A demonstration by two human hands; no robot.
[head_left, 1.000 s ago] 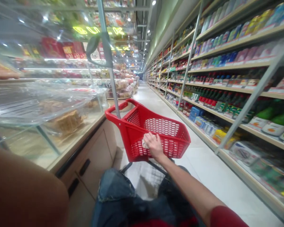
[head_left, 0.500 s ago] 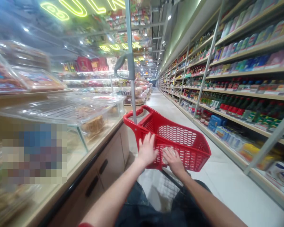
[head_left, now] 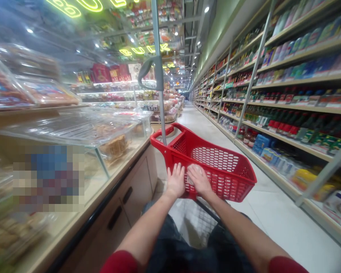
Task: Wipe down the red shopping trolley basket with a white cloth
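Between a wood-fronted surface (head_left: 140, 172) at eight o'clock and packed shelves (head_left: 301, 107) at three, a red perforated basket (head_left: 213, 170) toward four is touched by a left hand (head_left: 176, 182), fingers spread, and a right hand (head_left: 199, 180), curled over a crumpled white wad (head_left: 190, 175).

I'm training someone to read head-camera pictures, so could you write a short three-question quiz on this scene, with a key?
1. Which hand holds a pale wad against the near side of the red basket?
2. True or false: the left hand is gripping the grey loop on the pole.
3. The smaller neon sign near the pole reads: A) FRESH; B) BULK; C) DAIRY.

Key:
1. The right hand.
2. False; it is at the basket's near side, fingers spread.
3. B.
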